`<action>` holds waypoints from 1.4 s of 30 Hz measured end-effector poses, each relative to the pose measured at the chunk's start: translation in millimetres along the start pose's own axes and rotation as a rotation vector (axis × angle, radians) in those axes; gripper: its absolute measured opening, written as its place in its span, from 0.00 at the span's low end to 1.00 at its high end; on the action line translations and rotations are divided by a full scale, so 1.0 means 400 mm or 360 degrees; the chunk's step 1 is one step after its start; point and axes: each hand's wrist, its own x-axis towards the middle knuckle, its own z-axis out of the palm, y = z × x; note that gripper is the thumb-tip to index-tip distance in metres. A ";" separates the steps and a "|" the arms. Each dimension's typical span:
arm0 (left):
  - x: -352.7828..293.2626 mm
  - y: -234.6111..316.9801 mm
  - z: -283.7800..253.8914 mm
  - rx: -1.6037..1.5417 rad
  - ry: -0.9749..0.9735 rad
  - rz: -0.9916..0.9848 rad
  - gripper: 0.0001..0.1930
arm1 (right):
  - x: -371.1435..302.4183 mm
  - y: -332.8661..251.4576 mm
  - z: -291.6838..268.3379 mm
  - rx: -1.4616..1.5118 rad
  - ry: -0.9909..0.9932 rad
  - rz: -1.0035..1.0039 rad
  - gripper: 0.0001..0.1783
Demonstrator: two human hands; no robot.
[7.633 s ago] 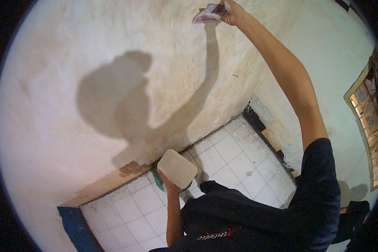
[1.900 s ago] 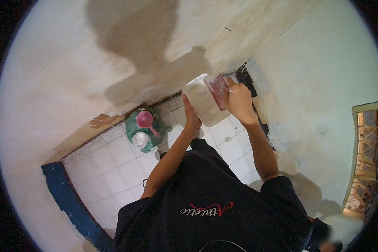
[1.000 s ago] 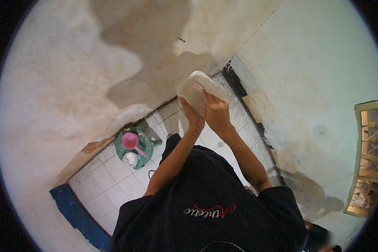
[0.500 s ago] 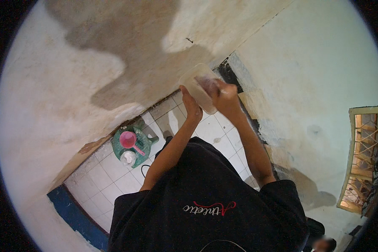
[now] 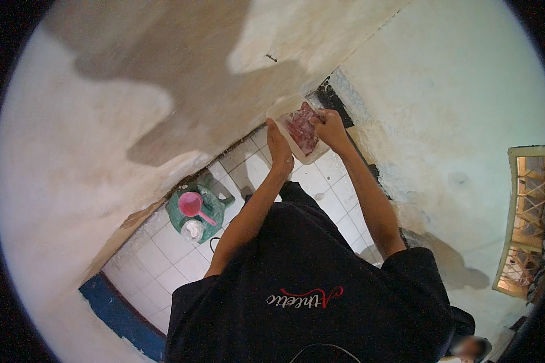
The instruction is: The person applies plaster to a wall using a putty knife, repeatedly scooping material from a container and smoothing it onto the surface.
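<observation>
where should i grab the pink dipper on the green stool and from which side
Likely best by the handle, coming from the picture's lower right: it sticks out from the round cup, slanting that way, away from the wall, and this approach avoids the white item beside it.

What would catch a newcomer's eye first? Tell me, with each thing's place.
Probably the flat reddish, white-smeared tool in the right hand, over or in the off-white rectangular tub held by the left hand. Next, the round pink dipper on the green plastic stool, lower left. Then the large dark shadow across the blotchy cream wall, upper left.
</observation>
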 end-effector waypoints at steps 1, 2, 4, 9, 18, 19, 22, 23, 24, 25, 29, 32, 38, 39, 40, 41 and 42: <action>0.007 -0.005 -0.004 0.0096 -0.0001 -0.0002 0.37 | 0.011 0.014 -0.001 0.0195 -0.0277 0.0207 0.13; 0.013 -0.011 -0.007 0.0191 -0.0002 -0.0004 0.37 | 0.012 0.030 -0.007 0.0202 -0.0274 0.0205 0.13; 0.024 -0.019 -0.009 0.0209 0.0071 0.0069 0.37 | 0.029 -0.037 -0.043 0.0473 -0.0327 0.0435 0.10; 0.045 -0.026 0.031 0.0229 0.0161 0.0160 0.37 | 0.087 0.086 -0.054 0.0843 -0.0431 0.0695 0.10; 0.144 -0.031 0.138 -0.0115 -0.0083 0.0043 0.41 | 0.168 0.065 -0.253 0.1540 -0.0605 0.0876 0.12; 0.160 -0.028 0.150 -0.0091 -0.0058 0.0029 0.41 | 0.173 0.051 -0.274 0.1658 -0.0583 0.0835 0.15; 0.211 -0.024 0.164 -0.0141 -0.0134 0.0045 0.41 | 0.215 0.020 -0.319 0.1900 -0.0501 0.0762 0.18; 0.227 -0.021 0.162 -0.0205 -0.0222 0.0066 0.41 | 0.231 0.009 -0.327 0.2034 -0.0443 0.0747 0.18; 0.230 -0.020 0.164 -0.0211 -0.0230 0.0065 0.41 | 0.240 0.011 -0.333 0.2170 -0.0369 0.0743 0.19; 0.224 -0.015 0.173 -0.0300 -0.0252 0.0054 0.38 | 0.260 0.045 -0.333 0.2168 -0.0353 0.0733 0.19; 0.189 0.003 0.137 -0.0288 -0.0057 0.0004 0.35 | 0.421 0.175 -0.287 0.2557 -0.0057 0.0658 0.18; 0.145 -0.015 0.133 -0.0255 -0.0108 -0.0071 0.35 | 0.550 0.265 -0.323 0.2638 -0.0189 0.0505 0.21; 0.088 -0.021 0.050 -0.0304 -0.0096 -0.0175 0.35 | 0.729 0.085 -0.390 0.2048 0.0082 0.0703 0.20; 0.084 -0.024 0.041 -0.0295 -0.0111 -0.0193 0.35 | 0.743 0.079 -0.407 0.1886 0.0043 0.0710 0.19; 0.079 -0.020 0.015 -0.0225 -0.0117 -0.0158 0.37 | 0.742 0.022 -0.391 0.1892 0.0021 0.0714 0.19; 0.076 -0.015 -0.012 -0.0154 -0.0122 -0.0124 0.40 | 0.749 -0.040 -0.380 0.1837 0.0051 0.0744 0.17; 0.065 -0.004 -0.030 -0.0156 -0.0097 -0.0111 0.40 | 0.748 -0.102 -0.375 0.1781 0.0075 0.0776 0.16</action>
